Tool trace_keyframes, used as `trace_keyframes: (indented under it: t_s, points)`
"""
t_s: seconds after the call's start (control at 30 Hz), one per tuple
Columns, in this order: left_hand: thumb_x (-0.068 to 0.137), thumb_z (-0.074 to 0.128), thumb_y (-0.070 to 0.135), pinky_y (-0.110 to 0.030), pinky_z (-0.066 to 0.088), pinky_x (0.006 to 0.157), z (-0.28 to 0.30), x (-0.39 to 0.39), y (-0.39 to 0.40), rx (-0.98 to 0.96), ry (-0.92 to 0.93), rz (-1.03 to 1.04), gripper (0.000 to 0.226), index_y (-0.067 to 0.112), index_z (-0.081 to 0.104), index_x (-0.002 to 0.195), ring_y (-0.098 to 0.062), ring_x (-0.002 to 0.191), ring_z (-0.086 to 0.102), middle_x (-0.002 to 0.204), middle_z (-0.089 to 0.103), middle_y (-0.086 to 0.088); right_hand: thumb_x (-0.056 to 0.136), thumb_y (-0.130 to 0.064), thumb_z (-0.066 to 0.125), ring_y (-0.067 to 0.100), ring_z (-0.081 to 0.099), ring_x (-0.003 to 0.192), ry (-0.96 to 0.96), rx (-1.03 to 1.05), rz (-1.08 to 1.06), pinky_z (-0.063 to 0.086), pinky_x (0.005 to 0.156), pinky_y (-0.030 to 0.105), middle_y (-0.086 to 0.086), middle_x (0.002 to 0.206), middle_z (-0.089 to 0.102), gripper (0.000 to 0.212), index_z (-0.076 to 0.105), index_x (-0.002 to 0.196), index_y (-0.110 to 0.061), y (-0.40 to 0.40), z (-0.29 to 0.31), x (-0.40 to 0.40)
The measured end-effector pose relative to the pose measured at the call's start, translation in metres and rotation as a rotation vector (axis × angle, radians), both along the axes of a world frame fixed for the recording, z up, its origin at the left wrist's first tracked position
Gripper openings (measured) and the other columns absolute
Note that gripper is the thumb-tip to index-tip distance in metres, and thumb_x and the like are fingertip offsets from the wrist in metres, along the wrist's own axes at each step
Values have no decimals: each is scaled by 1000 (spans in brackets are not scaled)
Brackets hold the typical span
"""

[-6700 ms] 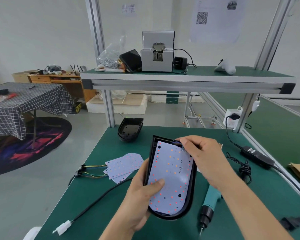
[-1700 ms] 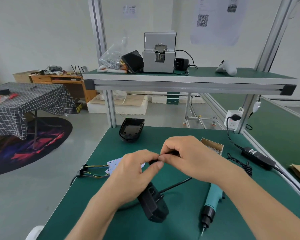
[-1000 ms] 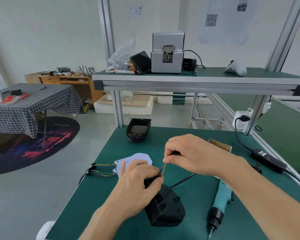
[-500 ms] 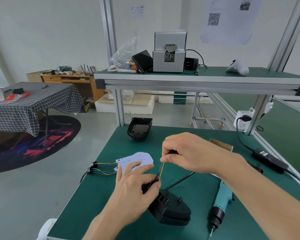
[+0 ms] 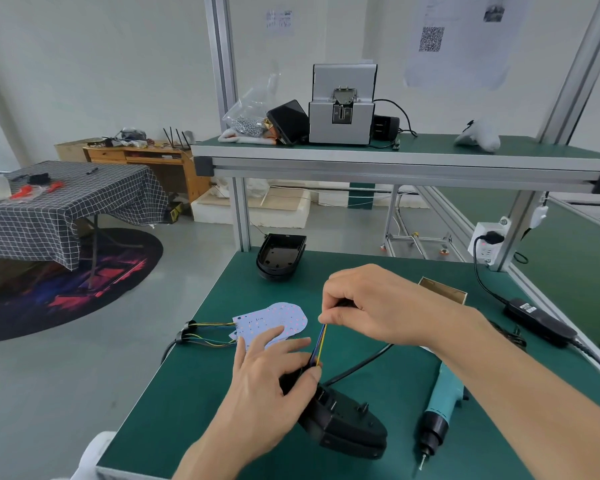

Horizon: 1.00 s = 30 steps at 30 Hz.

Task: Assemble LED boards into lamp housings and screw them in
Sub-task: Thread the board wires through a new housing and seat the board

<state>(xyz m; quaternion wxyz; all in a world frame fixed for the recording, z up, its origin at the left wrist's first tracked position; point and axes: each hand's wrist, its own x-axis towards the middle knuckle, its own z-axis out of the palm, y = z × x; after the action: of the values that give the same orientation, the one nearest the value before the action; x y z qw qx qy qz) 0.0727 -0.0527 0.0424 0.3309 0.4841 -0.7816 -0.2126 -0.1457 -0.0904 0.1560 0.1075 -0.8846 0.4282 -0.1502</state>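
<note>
Curled fingers (image 5: 329, 318) of the right hand (image 5: 378, 306) pinch the upper end of a bundle of coloured wires (image 5: 320, 344), thumb and forefinger closed together on it, the other fingers folded in behind. From there the wires run taut down to the near end of a black lamp housing (image 5: 343, 424), which lies back-side up on the green workbench (image 5: 201, 410). At that same end the left hand (image 5: 267, 386) grips the housing: its thumb presses beside the spot where the wires come out, while two fingers lie stretched forward and a little apart, tips reaching over the edge of a white LED board (image 5: 274, 322) (this board lies flat on the bench, its own thin wires trailing off to the left). A black cable (image 5: 357, 365) leaves the housing toward the right, passing under the right forearm. Just right of the housing a teal electric screwdriver (image 5: 439, 414) lies with its bit toward the near edge. A second, open housing (image 5: 280, 254) sits at the far end of the bench, and a small cardboard box (image 5: 442, 294) shows beyond the right wrist
</note>
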Motion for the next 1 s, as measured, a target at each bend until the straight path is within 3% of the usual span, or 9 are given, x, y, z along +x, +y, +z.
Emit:
trace_keyframes:
  t_s: [0.1,0.17,0.27,0.37,0.47,0.6,0.73,0.87,1.0]
  points:
    - [98,54,49,-50,13,126,14,0,1,46,101,-80,32,24,71,88,12,118,46,100,70,21,98,-27,71,9,58,77,-134,-7,-8,44,69,19,-13,79,62,17,67,83,-21,-2,-2,-3]
    - [95,45,59,-50,22,124,30,5,3,64,163,-157,42,25,70,93,-3,96,56,93,72,10,97,-27,73,11,57,72,-272,22,-52,47,68,24,-9,79,66,16,69,83,-21,-5,-4,-7]
    - [89,51,76,-36,47,103,42,11,2,66,237,-319,56,34,68,122,-15,96,65,103,73,5,97,-26,73,17,57,69,-476,55,-137,48,68,26,-4,78,69,14,70,84,-23,-11,-11,-15]
    - [79,71,73,-26,49,92,40,13,2,147,414,-382,75,40,55,145,-21,102,68,111,72,-5,98,-24,72,2,47,62,-650,49,-214,40,63,15,-15,69,62,16,71,82,-24,-16,-19,-22]
    - [84,75,52,-20,50,88,36,-1,2,66,496,-281,46,42,66,129,-16,96,69,106,74,0,98,-23,72,-2,57,71,-691,62,-262,42,73,11,-17,80,69,15,72,84,-28,-16,-28,-27]
    - [87,68,51,-12,48,81,30,-16,3,-39,593,-95,22,39,71,105,-10,94,69,102,73,6,99,-22,70,-2,63,115,-760,117,-346,44,104,20,-14,118,70,15,77,108,-31,-6,-26,-31]
    - [89,65,57,-10,49,71,27,-24,3,-52,632,-22,27,35,66,105,-13,83,66,96,71,6,106,-37,58,10,71,101,-975,44,-326,55,96,25,-3,104,77,23,78,107,-28,30,-18,-36]
    - [87,63,60,-8,48,69,30,-40,4,-69,659,51,27,38,64,103,-10,86,67,93,72,12,95,-53,60,10,68,102,-825,141,-232,50,90,18,-7,105,74,28,72,117,-40,58,-36,-18]
    - [90,54,70,-9,48,72,35,-51,9,-3,680,-45,37,39,63,109,-5,89,66,96,71,13,88,-43,69,3,66,82,-917,57,-353,46,75,12,-11,86,74,14,77,88,-32,52,-42,-13]
